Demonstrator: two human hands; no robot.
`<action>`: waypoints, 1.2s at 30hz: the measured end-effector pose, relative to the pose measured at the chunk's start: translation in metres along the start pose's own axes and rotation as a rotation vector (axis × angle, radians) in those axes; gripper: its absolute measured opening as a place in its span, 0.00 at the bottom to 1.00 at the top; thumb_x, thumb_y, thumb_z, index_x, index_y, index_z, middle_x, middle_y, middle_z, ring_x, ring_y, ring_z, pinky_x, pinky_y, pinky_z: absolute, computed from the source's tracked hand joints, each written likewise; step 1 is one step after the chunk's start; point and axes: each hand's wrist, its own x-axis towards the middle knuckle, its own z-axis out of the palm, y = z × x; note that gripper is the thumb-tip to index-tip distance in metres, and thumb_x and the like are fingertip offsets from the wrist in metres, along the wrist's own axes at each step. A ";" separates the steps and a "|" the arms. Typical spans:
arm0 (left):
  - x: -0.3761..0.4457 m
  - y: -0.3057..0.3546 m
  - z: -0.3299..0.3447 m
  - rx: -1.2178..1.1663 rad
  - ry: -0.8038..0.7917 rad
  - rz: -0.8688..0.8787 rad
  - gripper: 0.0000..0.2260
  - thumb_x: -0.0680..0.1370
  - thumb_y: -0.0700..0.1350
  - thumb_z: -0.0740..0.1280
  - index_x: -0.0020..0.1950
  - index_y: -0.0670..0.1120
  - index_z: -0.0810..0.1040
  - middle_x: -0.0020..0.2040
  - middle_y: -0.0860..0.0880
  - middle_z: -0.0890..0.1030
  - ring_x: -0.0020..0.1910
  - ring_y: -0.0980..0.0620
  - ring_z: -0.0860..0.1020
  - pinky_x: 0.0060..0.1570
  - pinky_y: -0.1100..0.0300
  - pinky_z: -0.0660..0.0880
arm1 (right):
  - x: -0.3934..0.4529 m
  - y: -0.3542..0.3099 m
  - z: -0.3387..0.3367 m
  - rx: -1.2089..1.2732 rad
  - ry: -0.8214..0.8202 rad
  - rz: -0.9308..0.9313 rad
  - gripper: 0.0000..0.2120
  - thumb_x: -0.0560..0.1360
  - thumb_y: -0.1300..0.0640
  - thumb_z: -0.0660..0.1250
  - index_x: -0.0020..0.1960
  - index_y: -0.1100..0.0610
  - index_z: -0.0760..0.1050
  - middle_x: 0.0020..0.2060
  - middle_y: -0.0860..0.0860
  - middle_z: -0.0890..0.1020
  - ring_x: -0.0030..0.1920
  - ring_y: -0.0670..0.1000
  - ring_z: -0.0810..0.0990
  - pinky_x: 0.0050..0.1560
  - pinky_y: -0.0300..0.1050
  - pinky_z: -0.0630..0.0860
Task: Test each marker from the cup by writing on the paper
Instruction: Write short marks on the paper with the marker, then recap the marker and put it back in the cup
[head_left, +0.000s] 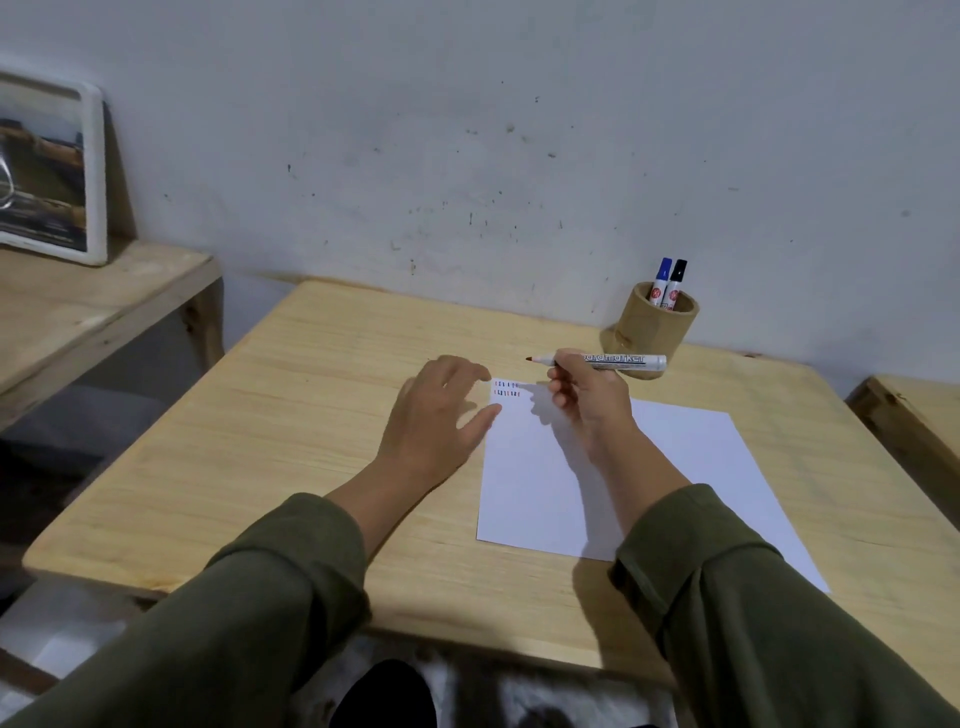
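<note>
A white sheet of paper (675, 467) lies on the wooden table, with two short rows of small coloured strokes at its far left corner. My right hand (587, 400) holds an uncapped white marker (618, 361) with a red tip, level above that corner, tip pointing left. My left hand (441, 410) rests flat with fingers spread at the paper's left edge, holding nothing. A wooden cup (655, 332) stands at the back right, and holds a blue-capped marker (661, 283) and a black-capped marker (676, 285).
The wooden table (291, 426) ends at a stained wall behind. A lower wooden shelf (78, 306) on the left carries a framed picture (49, 171). Another wooden surface (919, 415) shows at the right edge.
</note>
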 end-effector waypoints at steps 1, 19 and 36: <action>0.003 -0.002 -0.001 0.021 0.068 -0.033 0.15 0.72 0.51 0.67 0.57 0.49 0.76 0.53 0.50 0.77 0.54 0.50 0.74 0.51 0.56 0.72 | -0.001 -0.004 0.001 0.043 -0.017 0.008 0.01 0.74 0.65 0.66 0.43 0.61 0.75 0.30 0.54 0.77 0.24 0.44 0.73 0.24 0.34 0.69; 0.062 0.038 -0.018 -0.723 0.041 -0.565 0.06 0.76 0.35 0.65 0.47 0.45 0.78 0.39 0.54 0.81 0.40 0.57 0.78 0.31 0.77 0.71 | -0.024 -0.051 -0.002 0.162 -0.141 0.002 0.07 0.75 0.62 0.65 0.38 0.59 0.75 0.24 0.50 0.78 0.23 0.44 0.74 0.23 0.32 0.68; 0.079 0.078 -0.032 -1.028 -0.081 -0.450 0.07 0.76 0.36 0.65 0.46 0.48 0.78 0.45 0.47 0.83 0.47 0.52 0.81 0.54 0.60 0.76 | -0.037 -0.081 -0.001 0.151 -0.151 -0.084 0.03 0.75 0.63 0.65 0.42 0.60 0.76 0.25 0.51 0.78 0.23 0.45 0.74 0.23 0.33 0.69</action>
